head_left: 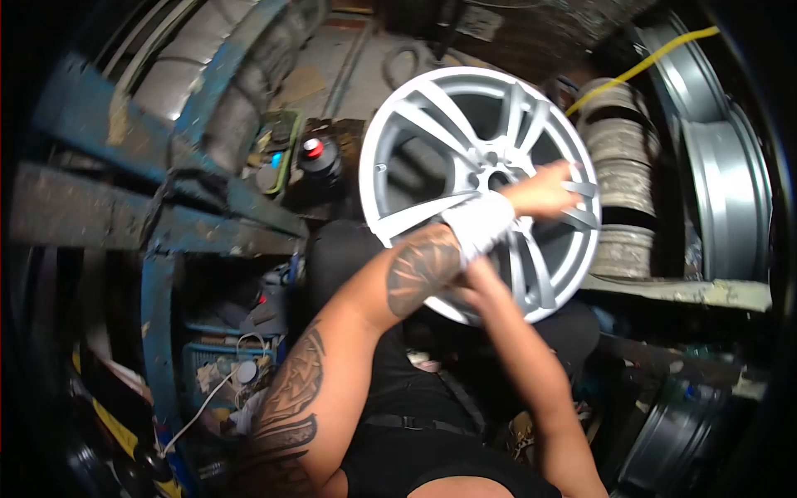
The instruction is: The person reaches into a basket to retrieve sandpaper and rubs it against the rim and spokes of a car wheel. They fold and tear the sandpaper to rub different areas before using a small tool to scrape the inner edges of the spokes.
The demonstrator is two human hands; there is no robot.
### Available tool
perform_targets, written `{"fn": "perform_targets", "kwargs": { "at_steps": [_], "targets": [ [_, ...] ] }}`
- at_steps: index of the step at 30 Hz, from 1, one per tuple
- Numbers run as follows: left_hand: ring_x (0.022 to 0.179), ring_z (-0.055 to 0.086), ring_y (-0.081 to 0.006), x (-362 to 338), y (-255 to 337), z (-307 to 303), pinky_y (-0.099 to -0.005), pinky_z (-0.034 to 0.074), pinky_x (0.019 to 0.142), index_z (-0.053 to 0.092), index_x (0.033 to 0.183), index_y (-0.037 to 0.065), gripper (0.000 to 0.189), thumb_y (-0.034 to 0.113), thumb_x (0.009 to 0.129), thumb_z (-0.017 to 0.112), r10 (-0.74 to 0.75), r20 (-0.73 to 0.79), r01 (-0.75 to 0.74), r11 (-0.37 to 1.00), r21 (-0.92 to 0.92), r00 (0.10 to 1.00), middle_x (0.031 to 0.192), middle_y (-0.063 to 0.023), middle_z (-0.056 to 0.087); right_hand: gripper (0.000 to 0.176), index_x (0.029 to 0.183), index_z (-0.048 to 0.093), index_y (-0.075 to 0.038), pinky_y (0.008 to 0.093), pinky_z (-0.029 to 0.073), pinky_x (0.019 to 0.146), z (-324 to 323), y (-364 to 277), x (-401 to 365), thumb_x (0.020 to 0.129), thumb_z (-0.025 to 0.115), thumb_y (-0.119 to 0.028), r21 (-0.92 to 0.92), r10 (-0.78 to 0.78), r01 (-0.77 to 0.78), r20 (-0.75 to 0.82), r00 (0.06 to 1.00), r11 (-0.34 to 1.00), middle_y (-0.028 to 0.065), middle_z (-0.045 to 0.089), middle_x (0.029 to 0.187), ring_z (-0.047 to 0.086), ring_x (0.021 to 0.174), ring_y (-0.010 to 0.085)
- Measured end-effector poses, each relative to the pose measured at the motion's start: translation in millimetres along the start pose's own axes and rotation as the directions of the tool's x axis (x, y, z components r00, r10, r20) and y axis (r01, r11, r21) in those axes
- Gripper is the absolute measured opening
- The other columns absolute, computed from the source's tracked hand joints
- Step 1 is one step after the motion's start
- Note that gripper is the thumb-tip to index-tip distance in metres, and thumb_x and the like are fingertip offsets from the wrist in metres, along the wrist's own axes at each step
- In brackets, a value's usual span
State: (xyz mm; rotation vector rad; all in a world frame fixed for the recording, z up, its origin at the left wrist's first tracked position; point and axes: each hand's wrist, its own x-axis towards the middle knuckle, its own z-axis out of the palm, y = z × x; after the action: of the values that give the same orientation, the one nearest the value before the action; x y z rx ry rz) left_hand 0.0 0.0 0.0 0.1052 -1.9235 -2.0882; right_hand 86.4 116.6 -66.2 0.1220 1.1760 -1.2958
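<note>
A silver multi-spoke alloy wheel (pixel 439 80) is tilted above the person's lap, its face towards the camera. From the lower left my tattooed left arm crosses the wheel, and my left hand (pixel 544 192) grips a spoke on its right side. White cloth (pixel 480 224) surrounds or lies over the left wrist; which of these is unclear. My right hand (pixel 470 280) is under that wrist, near the wheel's lower edge, blurred and partly hidden, so its fingers cannot be made out.
A dark bottle with a red-and-white cap (pixel 319 158) stands left of the wheel, beside a green tray (pixel 290 149). Blue metal framing (pixel 158 224) fills the left. Stacked grey cylindrical pieces (pixel 624 174) and other rims (pixel 726 199) stand on the right, near a yellow strip (pixel 652 62).
</note>
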Motion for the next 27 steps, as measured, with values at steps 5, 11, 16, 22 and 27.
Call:
{"fn": "perform_targets", "kwargs": {
  "at_steps": [5,11,16,22,27],
  "targets": [
    [0.094,0.075,-0.0443,-84.8,56.7,10.5,-0.0499,0.059,0.089,0.080,0.111,0.005,0.036,0.017,0.080,0.067,0.269,0.108,-0.288,0.832,0.474,0.957,0.099,-0.0262,0.076,0.059,0.156,0.045,-0.002,0.0415,0.051,0.110,-110.0,-68.6,-65.7,0.104,0.066,-0.018,-0.798,-0.196,0.168,0.064,0.979,0.579,0.0154,0.056,0.150,0.056,0.138,0.0255],
    [0.095,0.076,-0.0340,-183.2,92.2,-35.3,-0.0436,0.055,0.088,0.079,0.097,0.004,0.024,0.021,0.082,0.070,0.273,-0.128,-0.058,0.582,0.811,0.953,0.094,-0.0165,0.078,0.030,0.123,0.070,0.000,0.0392,0.054,0.094,-176.2,-130.8,-14.1,0.109,0.058,-0.023,-0.936,-0.563,0.247,0.067,0.824,0.251,0.0130,0.077,0.111,0.073,0.104,0.0257],
    [0.114,0.071,-0.0259,-332.0,55.1,-94.1,-0.0366,0.053,0.098,0.073,0.120,0.002,0.028,0.004,0.096,0.061,0.570,-0.697,0.129,0.727,0.675,0.435,0.119,-0.0141,0.075,0.042,0.146,0.051,-0.005,0.0537,0.050,0.099,-97.0,-79.7,-28.7,0.112,0.045,-0.029,-0.940,-0.660,-0.056,0.194,0.726,-0.338,0.0314,0.063,0.134,0.064,0.118,0.0500],
    [0.123,0.055,-0.0430,-554.3,-139.7,-192.4,-0.0530,0.044,0.109,0.046,0.133,-0.006,0.066,0.023,0.086,0.082,0.387,-0.854,0.822,0.563,-0.079,-0.347,0.129,-0.0285,0.056,0.042,0.146,0.050,-0.005,0.0564,0.052,0.094,-97.6,-76.8,-30.2,0.111,0.046,-0.028,-0.940,-0.673,-0.015,0.232,0.702,-0.340,0.0321,0.065,0.126,0.066,0.111,0.0516],
    [0.152,0.038,-0.0391,-604.5,-199.4,-293.1,-0.0454,0.036,0.123,0.037,0.159,-0.005,0.096,0.037,0.088,0.085,0.202,-0.963,0.898,0.434,-0.076,-0.179,0.164,-0.0236,0.041,0.043,0.146,0.050,-0.004,0.0562,0.052,0.096,-96.8,-77.2,-30.5,0.111,0.048,-0.029,-0.949,-0.659,-0.026,0.197,0.725,-0.313,0.0323,0.064,0.129,0.065,0.113,0.0518]
  ]
}}
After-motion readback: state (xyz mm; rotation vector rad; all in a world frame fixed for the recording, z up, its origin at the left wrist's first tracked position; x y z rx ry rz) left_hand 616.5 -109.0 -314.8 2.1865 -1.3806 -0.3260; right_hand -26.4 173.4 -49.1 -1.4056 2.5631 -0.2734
